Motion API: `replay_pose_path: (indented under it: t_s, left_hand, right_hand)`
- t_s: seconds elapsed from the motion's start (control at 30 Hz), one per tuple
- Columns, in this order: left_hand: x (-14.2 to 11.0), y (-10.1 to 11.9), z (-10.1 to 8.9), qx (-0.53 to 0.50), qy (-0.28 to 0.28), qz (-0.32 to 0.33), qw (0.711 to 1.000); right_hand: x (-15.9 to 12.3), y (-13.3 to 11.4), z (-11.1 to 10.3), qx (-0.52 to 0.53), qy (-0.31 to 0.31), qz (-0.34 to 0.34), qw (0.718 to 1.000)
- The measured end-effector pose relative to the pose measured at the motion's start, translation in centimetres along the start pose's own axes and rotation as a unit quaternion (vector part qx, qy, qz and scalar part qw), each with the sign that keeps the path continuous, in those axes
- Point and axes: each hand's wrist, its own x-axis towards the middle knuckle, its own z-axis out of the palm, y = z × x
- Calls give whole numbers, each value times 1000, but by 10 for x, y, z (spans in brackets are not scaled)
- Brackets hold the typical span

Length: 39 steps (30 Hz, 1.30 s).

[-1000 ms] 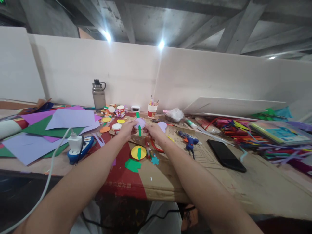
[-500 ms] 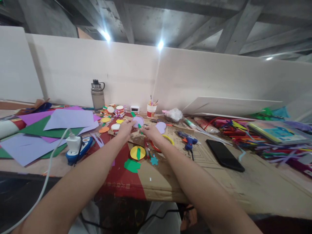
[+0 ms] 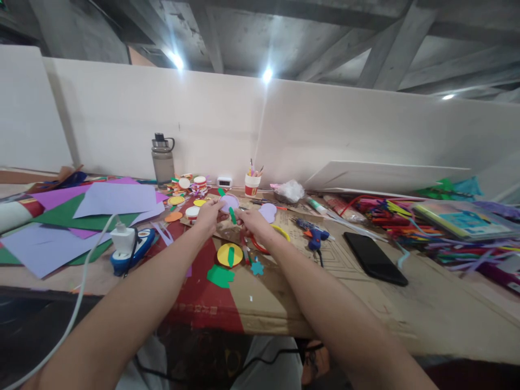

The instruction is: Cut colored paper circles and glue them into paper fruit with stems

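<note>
Between my hands, a little above the table, is a round purple disc with a green strip at its upper left. My left hand grips the disc by its left edge. The fingers of my right hand pinch a small green paper strip against the disc's lower right. Whether that strip is stuck to the disc I cannot tell. Below them lie a yellow disc bearing a green strip, a green paper scrap and a blue star-like cutout. A purple rounded cutout rests beyond my right hand.
A blue glue gun and a black phone lie to the right, near a pile of coloured pipe cleaners. Paper sheets and a blue power strip sit left. A bottle and a brush cup stand behind.
The green strip in my right hand has shifted slightly and turned more upright against the purple disc. My left hand keeps its hold, and the things on the table stay put.
</note>
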Motion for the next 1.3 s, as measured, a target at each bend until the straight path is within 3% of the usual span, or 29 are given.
replay_pose_path:
  t_s: [0.37,0.77,1.3]
  left_hand:
    - [-1,0,0,2,-3,-10,1000]
    - [0,-2,-1,81,0,34,996]
    - [1,-3,-2,64,2,32,997]
  right_hand:
    - [-6,-1,0,-65,-8,-20,998]
    - [-4,-4,-3,-123,0,-32,992]
    - [-2,-4,-5,-111,-19,-5,994]
